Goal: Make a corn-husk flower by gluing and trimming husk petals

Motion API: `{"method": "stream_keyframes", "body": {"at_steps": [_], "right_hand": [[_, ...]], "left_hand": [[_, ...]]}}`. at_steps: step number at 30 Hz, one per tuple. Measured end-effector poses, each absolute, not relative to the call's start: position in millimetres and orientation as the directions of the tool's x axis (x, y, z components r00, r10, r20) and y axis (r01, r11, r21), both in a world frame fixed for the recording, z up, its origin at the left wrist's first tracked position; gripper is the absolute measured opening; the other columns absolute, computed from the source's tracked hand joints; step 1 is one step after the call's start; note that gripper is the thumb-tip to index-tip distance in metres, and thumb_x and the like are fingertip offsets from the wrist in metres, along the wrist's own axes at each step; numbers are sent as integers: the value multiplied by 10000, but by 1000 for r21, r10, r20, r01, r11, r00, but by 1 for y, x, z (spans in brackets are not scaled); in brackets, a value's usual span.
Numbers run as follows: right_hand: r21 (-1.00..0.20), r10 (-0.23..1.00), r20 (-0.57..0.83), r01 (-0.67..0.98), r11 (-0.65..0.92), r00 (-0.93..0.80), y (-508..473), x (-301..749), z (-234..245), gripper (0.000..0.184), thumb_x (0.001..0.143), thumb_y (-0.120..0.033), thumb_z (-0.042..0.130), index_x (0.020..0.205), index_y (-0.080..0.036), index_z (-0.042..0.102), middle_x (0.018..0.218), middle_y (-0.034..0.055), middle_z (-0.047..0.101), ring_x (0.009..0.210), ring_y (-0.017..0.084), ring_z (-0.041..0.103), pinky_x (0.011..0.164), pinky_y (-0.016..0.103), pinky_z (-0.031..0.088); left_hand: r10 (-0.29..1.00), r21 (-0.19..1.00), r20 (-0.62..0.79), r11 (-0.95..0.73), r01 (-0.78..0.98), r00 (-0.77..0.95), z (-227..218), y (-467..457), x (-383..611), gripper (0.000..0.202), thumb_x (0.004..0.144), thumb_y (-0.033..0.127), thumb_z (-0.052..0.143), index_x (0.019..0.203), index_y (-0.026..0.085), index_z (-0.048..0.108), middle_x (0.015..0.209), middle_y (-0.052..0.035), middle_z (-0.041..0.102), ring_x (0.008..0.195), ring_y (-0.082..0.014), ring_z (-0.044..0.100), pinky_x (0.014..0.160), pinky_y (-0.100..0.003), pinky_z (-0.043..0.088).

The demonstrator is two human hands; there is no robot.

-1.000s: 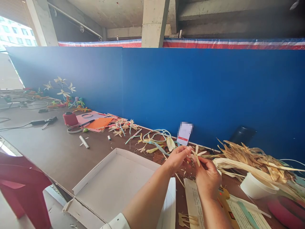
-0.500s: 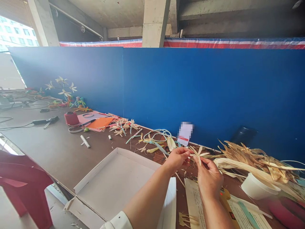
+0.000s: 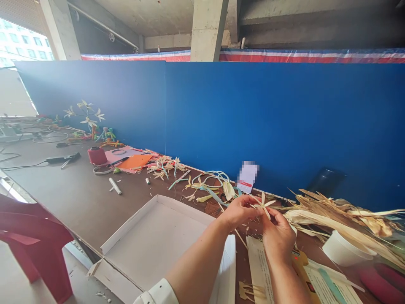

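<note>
A pale corn-husk flower (image 3: pixel 263 204) with narrow pointed petals is held up between my two hands, above the brown table. My left hand (image 3: pixel 241 210) pinches it from the left, close to its base. From the right, the thumb and fingers of my right hand (image 3: pixel 278 232) close on its lower petals. The fingers partly hide the flower's underside. Just beyond my hands lie loose husk pieces and a pale blue cord (image 3: pixel 218 174). Dried corn husks (image 3: pixel 335 215) are heaped to the right.
An open white cardboard box (image 3: pixel 155 236) lies left of my forearms. At the right stands a white tub (image 3: pixel 348 249). Farther left are a red thread spool (image 3: pixel 97 156), an orange sheet (image 3: pixel 136 161) and finished flowers (image 3: pixel 88 120). A blue partition (image 3: pixel 268 114) runs behind the table.
My left fingers have shifted slightly right, closer to the flower's centre, and the flower has turned a little. The whole view has shifted slightly.
</note>
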State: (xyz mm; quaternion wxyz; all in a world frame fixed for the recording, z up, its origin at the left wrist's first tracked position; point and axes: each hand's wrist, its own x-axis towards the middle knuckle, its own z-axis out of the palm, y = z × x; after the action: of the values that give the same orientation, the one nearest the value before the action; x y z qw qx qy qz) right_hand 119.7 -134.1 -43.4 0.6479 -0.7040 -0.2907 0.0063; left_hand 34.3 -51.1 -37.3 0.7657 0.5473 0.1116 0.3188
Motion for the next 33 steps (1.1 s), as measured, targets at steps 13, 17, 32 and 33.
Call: {"method": "stream_keyframes", "body": {"at_steps": [13,17,32,33], "right_hand": [[-896,358,435,435,84,826,-130,122,-51,409,638,-512,702,852,-164,688,801,88,688,746,241,611,728,357,459],[-877,349,471,472,88,810,-129,125,-56,378,667,-492,680,848,-159,686,795,92,685,729,237,609,713,360,461],[-604,308,760,797,10,572,-131,125,-58,347,815,-485,586,843,-157,696,784,81,651,702,204,586,677,321,437],[-601,310,762,799,10,569,-131,125,-58,350,816,-488,584,843,-158,695,789,82,653,710,206,588,683,322,437]], "left_hand": [[653,903,151,214,-372,742,-33,-53,33,437,638,308,757,1013,155,591,758,8,548,613,-79,515,603,-217,426],[634,880,162,254,-402,756,-31,-54,34,437,622,325,768,970,143,575,714,8,566,570,-78,521,566,-211,422],[705,874,133,248,-418,696,-22,-56,32,328,636,176,661,949,137,572,645,14,585,557,-89,539,526,-200,408],[706,872,145,241,-427,694,-22,-56,33,326,636,174,658,948,136,572,635,20,575,556,-86,535,526,-198,404]]}}
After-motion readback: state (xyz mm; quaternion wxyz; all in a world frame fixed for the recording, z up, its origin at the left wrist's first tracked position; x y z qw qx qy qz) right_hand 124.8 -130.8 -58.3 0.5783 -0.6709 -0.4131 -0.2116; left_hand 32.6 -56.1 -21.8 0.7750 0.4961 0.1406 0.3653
